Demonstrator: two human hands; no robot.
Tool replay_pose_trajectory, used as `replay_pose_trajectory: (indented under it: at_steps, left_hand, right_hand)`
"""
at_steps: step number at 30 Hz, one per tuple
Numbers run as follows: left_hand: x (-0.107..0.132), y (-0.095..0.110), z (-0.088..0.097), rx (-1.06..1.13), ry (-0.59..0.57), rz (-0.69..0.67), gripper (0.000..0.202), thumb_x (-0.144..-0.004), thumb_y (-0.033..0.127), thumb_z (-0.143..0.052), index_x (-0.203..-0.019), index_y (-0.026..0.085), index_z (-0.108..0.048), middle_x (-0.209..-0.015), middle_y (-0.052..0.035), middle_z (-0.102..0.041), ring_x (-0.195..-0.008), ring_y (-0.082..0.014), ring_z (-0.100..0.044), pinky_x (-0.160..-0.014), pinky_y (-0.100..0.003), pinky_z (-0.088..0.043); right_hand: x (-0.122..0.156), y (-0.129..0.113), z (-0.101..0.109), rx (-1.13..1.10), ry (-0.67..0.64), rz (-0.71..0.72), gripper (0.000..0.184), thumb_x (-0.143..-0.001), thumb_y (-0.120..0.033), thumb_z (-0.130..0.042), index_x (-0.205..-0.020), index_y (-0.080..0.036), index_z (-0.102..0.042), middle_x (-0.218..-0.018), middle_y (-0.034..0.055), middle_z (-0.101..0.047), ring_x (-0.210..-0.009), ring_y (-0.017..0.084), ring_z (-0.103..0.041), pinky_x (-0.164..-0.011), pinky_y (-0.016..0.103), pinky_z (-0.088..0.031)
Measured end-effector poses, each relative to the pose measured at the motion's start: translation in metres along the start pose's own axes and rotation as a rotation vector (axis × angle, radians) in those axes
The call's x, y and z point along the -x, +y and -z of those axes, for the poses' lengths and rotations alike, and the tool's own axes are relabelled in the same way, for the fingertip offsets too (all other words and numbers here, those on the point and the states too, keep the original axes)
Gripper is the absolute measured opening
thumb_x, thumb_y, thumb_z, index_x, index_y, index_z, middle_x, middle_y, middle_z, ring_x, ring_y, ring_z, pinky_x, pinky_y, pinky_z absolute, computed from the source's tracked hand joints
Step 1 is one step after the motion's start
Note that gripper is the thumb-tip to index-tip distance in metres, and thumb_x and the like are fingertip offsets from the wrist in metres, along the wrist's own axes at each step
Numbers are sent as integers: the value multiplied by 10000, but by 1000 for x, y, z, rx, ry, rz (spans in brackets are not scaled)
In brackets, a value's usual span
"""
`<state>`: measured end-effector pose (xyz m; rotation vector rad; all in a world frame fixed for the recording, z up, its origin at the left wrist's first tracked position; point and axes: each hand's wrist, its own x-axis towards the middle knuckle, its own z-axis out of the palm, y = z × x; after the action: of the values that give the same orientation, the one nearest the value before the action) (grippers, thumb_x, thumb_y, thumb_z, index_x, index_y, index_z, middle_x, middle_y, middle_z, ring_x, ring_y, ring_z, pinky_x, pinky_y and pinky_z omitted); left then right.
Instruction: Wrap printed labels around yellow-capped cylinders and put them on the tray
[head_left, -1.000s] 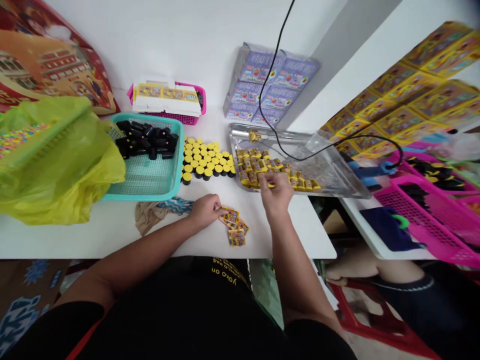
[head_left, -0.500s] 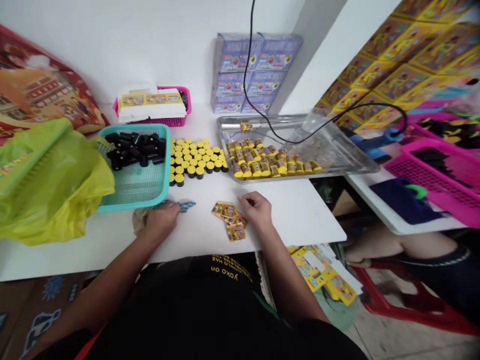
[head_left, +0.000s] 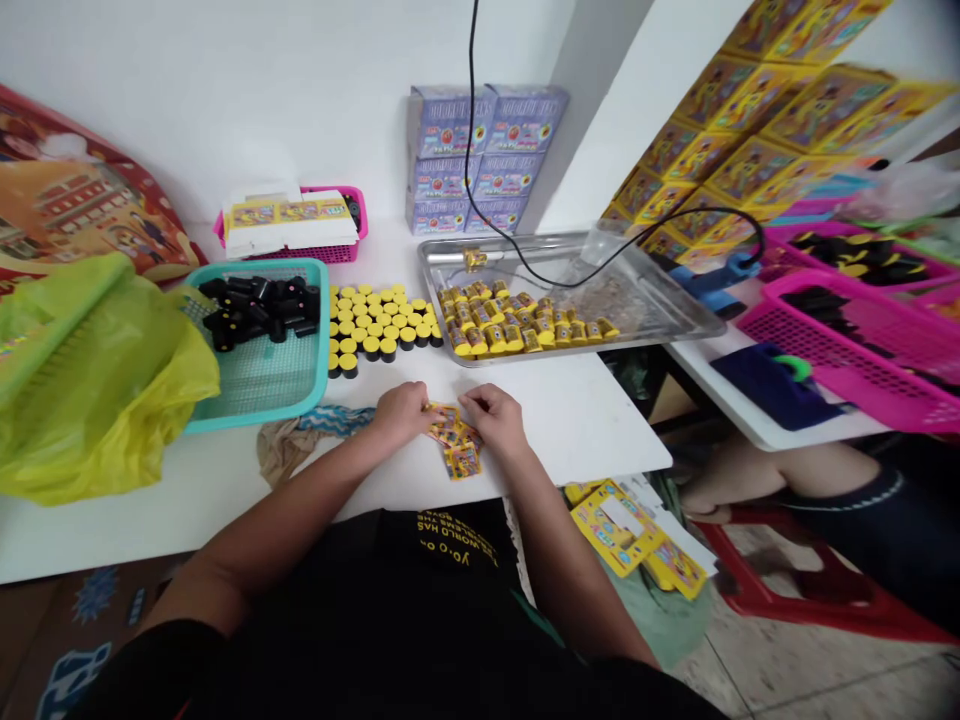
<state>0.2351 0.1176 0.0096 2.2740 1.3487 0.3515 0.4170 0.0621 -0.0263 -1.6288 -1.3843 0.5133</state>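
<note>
Head view: yellow packets (head_left: 460,448) between left hand (head_left: 401,415) and right hand (head_left: 495,420)

Packets (head_left: 461,458) lie on the table (head_left: 570,420) between the left hand (head_left: 401,413) and right hand (head_left: 495,418). Behind them sits a tray (head_left: 675,320) holding rolls (head_left: 510,335), with stacked boxes (head_left: 480,160) behind it. Left of the tray, capped tubes (head_left: 382,330) stand on the table; further left, a basket (head_left: 322,340) holds loose tubes (head_left: 259,312), with a plastic bag (head_left: 97,390) against its left side.
</note>
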Motion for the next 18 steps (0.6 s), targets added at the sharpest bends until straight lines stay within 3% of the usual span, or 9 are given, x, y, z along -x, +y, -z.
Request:
replay_pose_trajectory:
  at_steps: [4, 10, 14, 18]
  left_hand:
    - [-5, -13, -12, 268, 87, -1, 197, -717, 250, -741, -628, 167, -586, -674, -1, -599, -649, -137, -533, -620, -258, -375]
    - [3, -17, -17, 643, 155, -18, 264, -743, 371, -691, -623, 166, -575, -577, 25, -542, -560, -110, -467, -544, -233, -346]
    - [4, -17, -16, 765, 109, -8, 268, -749, 399, -667, -650, 163, -586, -568, 34, -535, -528, -98, -455, -518, -223, -348]
    - [3, -19, -14, 832, 17, 10, 262, -776, 404, -637, -713, 150, -635, -595, 24, -555, -502, -99, -468, -491, -228, -350]
  right_hand:
    - [2, -4, 2, -139, -27, -58, 258, -763, -453, -652, -691, -206, -636, -653, 1, -593, -640, 168, -545, -646, 303, -445]
    - [2, -15, 8, -247, -109, 20, 245, -766, -431, -682, -841, -201, -719, -794, 26, -650, -708, 166, -585, -669, 301, -461]
    - [2, -24, 6, -256, -229, 13, 290, -687, -378, -759, -922, -210, -730, -850, 33, -692, -716, 171, -613, -669, 303, -484]
    - [-2, -29, 0, -278, -237, -56, 188, -722, -382, -703, -765, -199, -697, -709, 23, -688, -619, 158, -591, -613, 291, -479]
